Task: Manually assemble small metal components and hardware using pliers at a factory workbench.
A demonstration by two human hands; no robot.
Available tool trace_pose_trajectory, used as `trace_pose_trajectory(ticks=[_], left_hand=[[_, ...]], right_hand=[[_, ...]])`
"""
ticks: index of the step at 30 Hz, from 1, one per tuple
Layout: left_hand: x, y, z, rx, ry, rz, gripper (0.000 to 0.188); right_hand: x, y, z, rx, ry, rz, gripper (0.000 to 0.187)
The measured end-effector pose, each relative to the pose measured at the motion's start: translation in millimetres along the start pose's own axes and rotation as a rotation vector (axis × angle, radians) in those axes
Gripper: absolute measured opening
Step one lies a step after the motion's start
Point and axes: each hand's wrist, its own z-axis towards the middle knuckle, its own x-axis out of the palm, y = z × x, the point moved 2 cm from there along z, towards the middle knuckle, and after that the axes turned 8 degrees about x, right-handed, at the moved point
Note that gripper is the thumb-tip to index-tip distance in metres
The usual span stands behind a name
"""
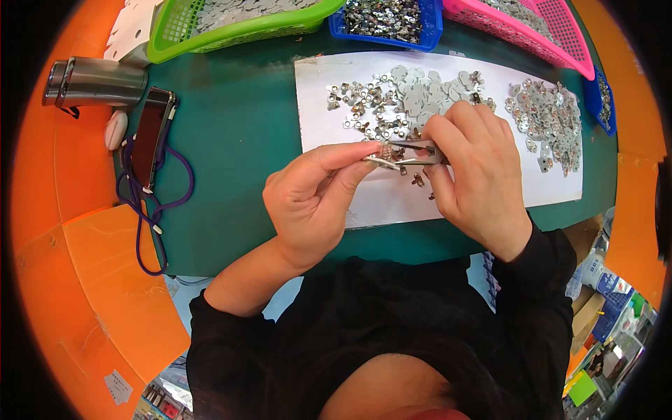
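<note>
My left hand (313,192) pinches a small flat metal plate (381,164) between thumb and forefinger, with a small coiled or ridged metal piece (386,150) just above it. The fingers of my right hand (479,171) are wrapped round a two-pronged metal tool (418,162) that looks like tweezers. Its prongs stand apart and reach left to the parts at my left fingertips; exactly what they touch is too small to tell. Under and beyond both hands, a white board (318,119) carries loose small metal fittings (374,101) and a heap of flat grey metal plates (423,91).
More assembled-looking metal pieces (549,119) lie at the board's right. Behind stand a green basket (245,38), a blue bin (385,43) and a pink basket (532,45). A small blue tray (602,105) is far right. Left are a steel tumbler (105,82) and a phone (150,136) with cord.
</note>
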Motion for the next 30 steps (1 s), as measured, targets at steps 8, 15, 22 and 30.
trace_pose_trajectory(ticks=[8, 15, 22, 30], left_hand=[[0, 1, 0, 0.041, -0.034, -0.006, 0.017], [-1, -1, 0, 0.026, -0.024, 0.039, 0.017], [-2, -2, 3, 0.078, 0.002, 0.106, 0.016], [-2, -4, 1, 0.091, 0.022, 0.207, 0.014]], right_hand=[[8, 6, 0, 0.009, -0.023, 0.078, 0.019], [12, 8, -2, 0.048, -0.048, 0.096, 0.020], [14, 5, -3, 0.031, -0.031, 0.079, 0.021], [12, 6, -3, 0.023, -0.034, 0.058, 0.023]])
